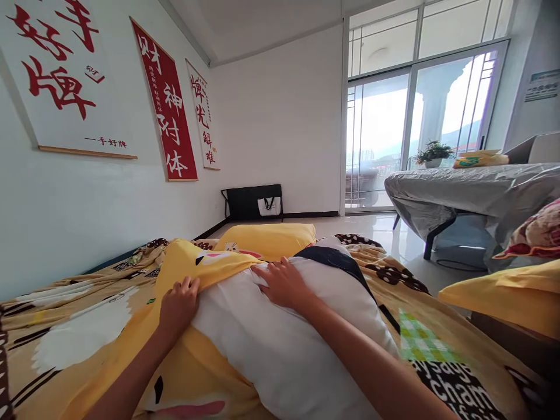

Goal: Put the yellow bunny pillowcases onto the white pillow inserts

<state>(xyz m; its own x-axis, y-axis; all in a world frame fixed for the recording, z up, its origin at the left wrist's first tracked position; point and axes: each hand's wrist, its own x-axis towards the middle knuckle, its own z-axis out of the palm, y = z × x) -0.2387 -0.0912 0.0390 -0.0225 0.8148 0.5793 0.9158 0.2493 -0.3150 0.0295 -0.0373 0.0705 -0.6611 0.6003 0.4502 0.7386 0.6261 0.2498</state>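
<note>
A plump white pillow (262, 344) lies across the bed before me, partly inside a yellow pillowcase (175, 268) printed with a cartoon face. My left hand (179, 300) is closed on the edge of the pillowcase at the pillow's left side. On top of the pillow rests my right hand (284, 283), its fingers spread and their tips at the pillowcase's edge. A dark navy cloth band (335, 261) crosses the pillow's far right end. How far the pillow reaches into the case is hidden by the fabric.
Beyond the pillow lies another yellow pillow (280, 239). A patterned beige blanket (56, 315) covers the bed. At right are a yellow cushion (507, 291) and a plastic-covered table (472, 186) with a potted plant (434, 153). A folded black frame (245, 203) leans on the far wall.
</note>
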